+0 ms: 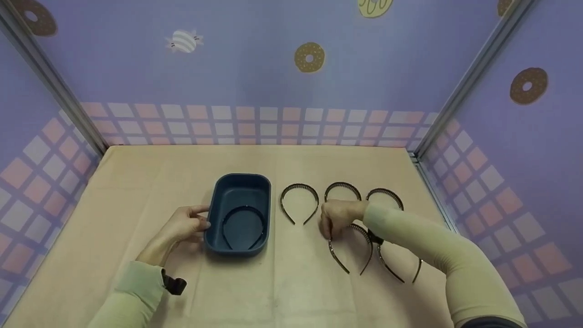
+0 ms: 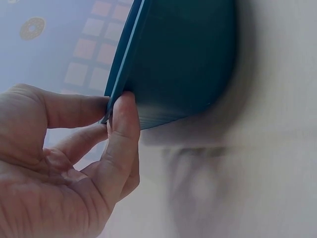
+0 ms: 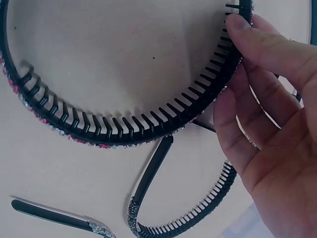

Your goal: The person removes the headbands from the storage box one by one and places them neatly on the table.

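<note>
My left hand [image 1: 184, 225] pinches the left rim of a dark blue rectangular box [image 1: 266, 205], thumb on one side of the wall and fingers on the other. Inside the box lies a black headband [image 1: 246, 207]. With my right hand [image 1: 339, 217] I grip a toothed headband [image 3: 124, 136] by one side, thumb against its inner teeth and fingers along the outer edge. Pink and silver beads line the outside of this band. In the head view the hand covers part of the headband [image 1: 339, 260] nearest it.
Right of the box lies a headband [image 1: 299, 186] by itself. Two more, one headband [image 1: 342, 184] and another headband [image 1: 386, 191], lie behind my right hand. A further headband [image 1: 391, 269] sits partly under my right forearm. Patterned walls [image 1: 227, 68] enclose the cloth-covered table [image 1: 237, 291].
</note>
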Available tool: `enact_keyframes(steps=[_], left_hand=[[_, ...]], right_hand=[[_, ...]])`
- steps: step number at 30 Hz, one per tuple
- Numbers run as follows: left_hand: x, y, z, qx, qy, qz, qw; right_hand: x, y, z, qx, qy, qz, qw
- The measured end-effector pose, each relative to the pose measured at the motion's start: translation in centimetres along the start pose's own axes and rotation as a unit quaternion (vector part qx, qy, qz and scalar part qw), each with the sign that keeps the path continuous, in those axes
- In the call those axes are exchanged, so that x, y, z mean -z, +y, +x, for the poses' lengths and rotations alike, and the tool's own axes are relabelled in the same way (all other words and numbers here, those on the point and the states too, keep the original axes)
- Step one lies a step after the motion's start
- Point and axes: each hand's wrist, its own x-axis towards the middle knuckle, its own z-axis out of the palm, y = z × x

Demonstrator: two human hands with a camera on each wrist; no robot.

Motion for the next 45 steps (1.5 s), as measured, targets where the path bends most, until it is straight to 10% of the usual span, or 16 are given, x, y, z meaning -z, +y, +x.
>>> enact_keyframes(steps=[24,45], left_hand=[[0.0,0.0,-0.1,-0.002,-0.007,-0.011,0.9999],[0.2,0.0,0.4,-0.011,-0.002,0.001,0.9999]], right_hand=[[0.4,-0.1,-0.1,0.024,0.011,0.049,0.998],[5.6,-3.9,3.2,0.084,0.134,0.083,0.984]])
